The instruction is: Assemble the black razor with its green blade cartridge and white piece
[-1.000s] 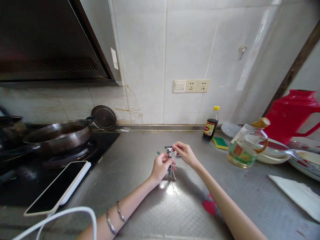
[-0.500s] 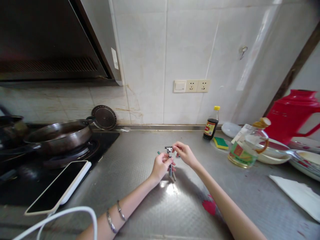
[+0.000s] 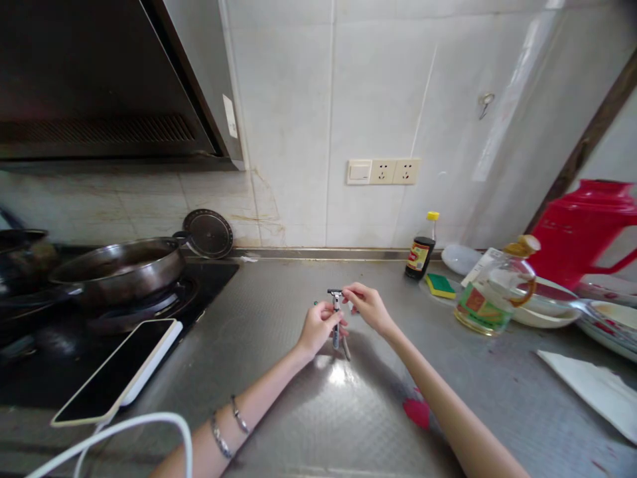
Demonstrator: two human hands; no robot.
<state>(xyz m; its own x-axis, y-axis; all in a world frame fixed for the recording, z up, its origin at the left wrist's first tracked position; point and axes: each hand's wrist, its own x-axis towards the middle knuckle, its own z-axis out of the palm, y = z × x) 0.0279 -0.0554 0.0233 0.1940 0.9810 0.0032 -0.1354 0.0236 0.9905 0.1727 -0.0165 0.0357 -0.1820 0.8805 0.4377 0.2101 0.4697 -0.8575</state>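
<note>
A razor point(image 3: 336, 337) with a dark crosswise head and a grey-and-black handle stands upright above the steel counter. My left hand point(image 3: 317, 328) is closed around its handle, thumb in front. At the right end of the razor's head, the bent fingers of my right hand point(image 3: 367, 307) are pinched together against it. A small dark green tip point(image 3: 316, 303) shows behind my left fingers; what it belongs to is hidden. Just below that hand, a thin pale piece point(image 3: 346, 349) is visible, too small to name.
On the left are a phone point(image 3: 117, 372), a white cable point(image 3: 164, 417) and a steel pan point(image 3: 119, 269) on the stove. To the right stand a sauce bottle point(image 3: 421, 252), a sponge point(image 3: 440, 286), an oil jug point(image 3: 490, 302), a red thermos point(image 3: 582, 229) and a folded paper point(image 3: 592, 392).
The razor has tilted slightly, its lower end moving a little left. Both hands keep nearly the same place and grip.
</note>
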